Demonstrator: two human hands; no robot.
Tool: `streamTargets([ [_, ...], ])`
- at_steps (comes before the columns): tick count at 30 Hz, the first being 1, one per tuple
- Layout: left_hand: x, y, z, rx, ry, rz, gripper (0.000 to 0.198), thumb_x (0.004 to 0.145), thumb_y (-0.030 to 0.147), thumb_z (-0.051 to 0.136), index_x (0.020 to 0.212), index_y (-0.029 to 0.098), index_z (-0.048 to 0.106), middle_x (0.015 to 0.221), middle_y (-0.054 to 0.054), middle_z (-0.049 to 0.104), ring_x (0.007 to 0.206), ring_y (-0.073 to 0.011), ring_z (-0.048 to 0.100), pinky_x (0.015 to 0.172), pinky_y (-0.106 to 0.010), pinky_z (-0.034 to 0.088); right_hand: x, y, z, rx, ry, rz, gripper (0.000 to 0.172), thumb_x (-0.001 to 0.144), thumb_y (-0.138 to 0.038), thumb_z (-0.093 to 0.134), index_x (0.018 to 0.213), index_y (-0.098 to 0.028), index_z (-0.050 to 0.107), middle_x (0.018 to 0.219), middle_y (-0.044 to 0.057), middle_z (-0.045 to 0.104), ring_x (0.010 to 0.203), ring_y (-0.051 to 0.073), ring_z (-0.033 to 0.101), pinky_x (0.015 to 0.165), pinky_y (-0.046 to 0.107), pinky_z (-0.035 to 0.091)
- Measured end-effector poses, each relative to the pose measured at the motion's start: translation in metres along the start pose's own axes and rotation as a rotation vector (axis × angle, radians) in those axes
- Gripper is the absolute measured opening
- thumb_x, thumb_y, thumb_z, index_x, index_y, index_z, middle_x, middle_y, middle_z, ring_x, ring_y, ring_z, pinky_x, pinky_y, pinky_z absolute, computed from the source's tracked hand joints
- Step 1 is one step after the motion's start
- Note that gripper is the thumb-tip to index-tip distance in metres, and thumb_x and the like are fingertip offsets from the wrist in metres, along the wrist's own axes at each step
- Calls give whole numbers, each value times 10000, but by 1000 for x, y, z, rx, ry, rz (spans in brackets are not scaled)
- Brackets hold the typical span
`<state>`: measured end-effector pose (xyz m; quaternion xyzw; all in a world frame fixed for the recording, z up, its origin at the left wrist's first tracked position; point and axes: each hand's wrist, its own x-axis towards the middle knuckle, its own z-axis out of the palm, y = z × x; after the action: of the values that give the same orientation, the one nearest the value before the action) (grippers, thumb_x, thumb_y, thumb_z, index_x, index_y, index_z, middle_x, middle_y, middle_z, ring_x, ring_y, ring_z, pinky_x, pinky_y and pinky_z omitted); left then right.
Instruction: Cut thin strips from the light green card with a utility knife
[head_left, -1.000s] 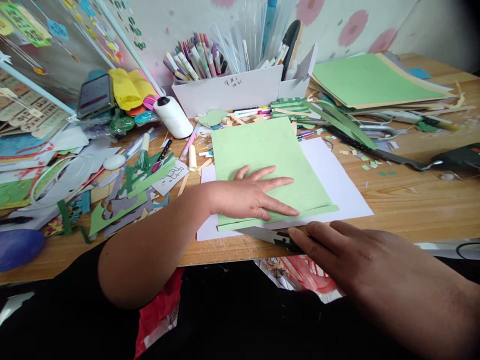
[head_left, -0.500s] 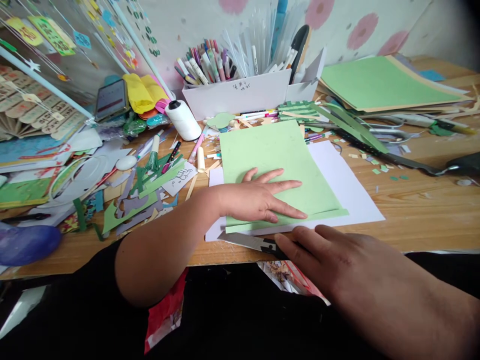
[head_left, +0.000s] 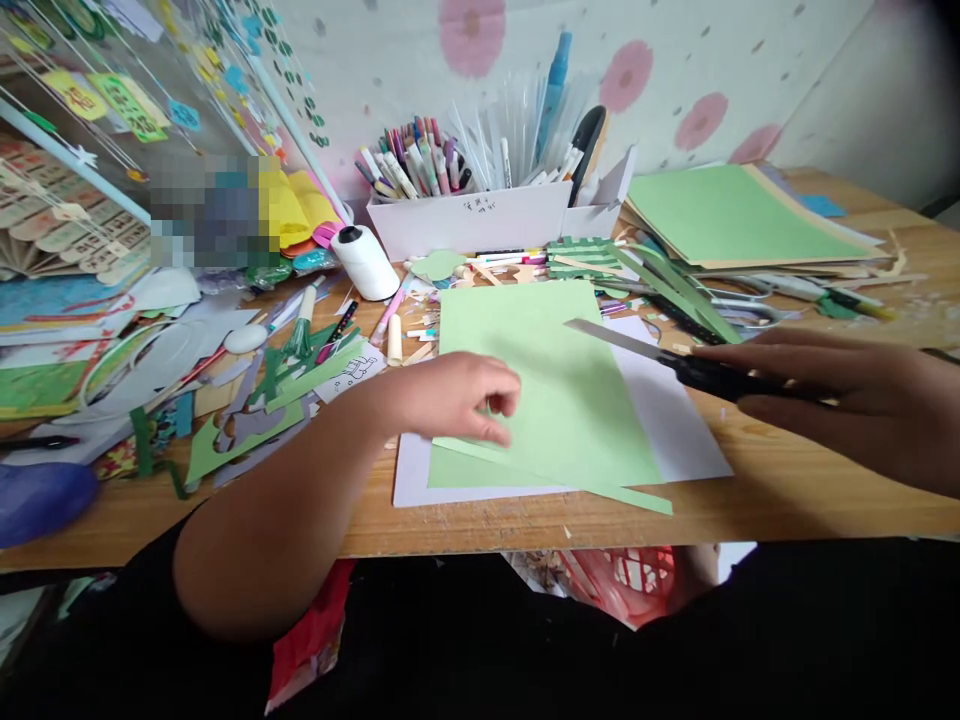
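Paper (head_left: 555, 400), pale green, thin strip (head_left: 634, 498) across

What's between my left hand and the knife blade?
In the head view, only a bare stretch of light green sheet shows between your left hand and the utility knife blade in your right hand.

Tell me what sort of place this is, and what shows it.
Most likely a paper-craft workspace: the right hand holds a cutting knife above a green sheet, cut paper scraps litter the table, and a white box holds markers.
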<state>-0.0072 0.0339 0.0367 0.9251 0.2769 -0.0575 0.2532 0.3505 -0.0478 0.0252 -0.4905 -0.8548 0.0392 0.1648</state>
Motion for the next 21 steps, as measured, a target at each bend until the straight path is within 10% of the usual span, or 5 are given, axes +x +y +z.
streamTargets([
  [9, -9, 24, 4, 221, -251, -145, 159, 802, 236, 720, 776, 198, 568, 679, 33, 580, 612, -130, 509, 528, -249, 245, 43, -43, 42, -149, -138, -51, 391, 917, -244, 503, 1288, -174, 605, 1078, 123, 631, 944, 270, 606, 809, 438, 529],
  [14, -11, 17, 3, 109, -90, -47, 148, 790, 91, 558, 697, 188, 496, 694, 45, 541, 668, -117, 506, 587, -239, 299, 45, -63, 29, 89, 67, -119, 377, 961, -287, 461, 1286, -144, 588, 1160, 139, 611, 1072, 250, 552, 922, 414, 482],
  [21, -3, 12, 11, -105, 115, -238, 124, 830, 200, 483, 712, 201, 445, 601, 66, 456, 534, -96, 397, 502, -226, 251, 41, -76, 22, 660, -199, 71, 321, 899, -342, 599, 1154, -155, 652, 907, 42, 692, 743, 118, 623, 663, 225, 486],
])
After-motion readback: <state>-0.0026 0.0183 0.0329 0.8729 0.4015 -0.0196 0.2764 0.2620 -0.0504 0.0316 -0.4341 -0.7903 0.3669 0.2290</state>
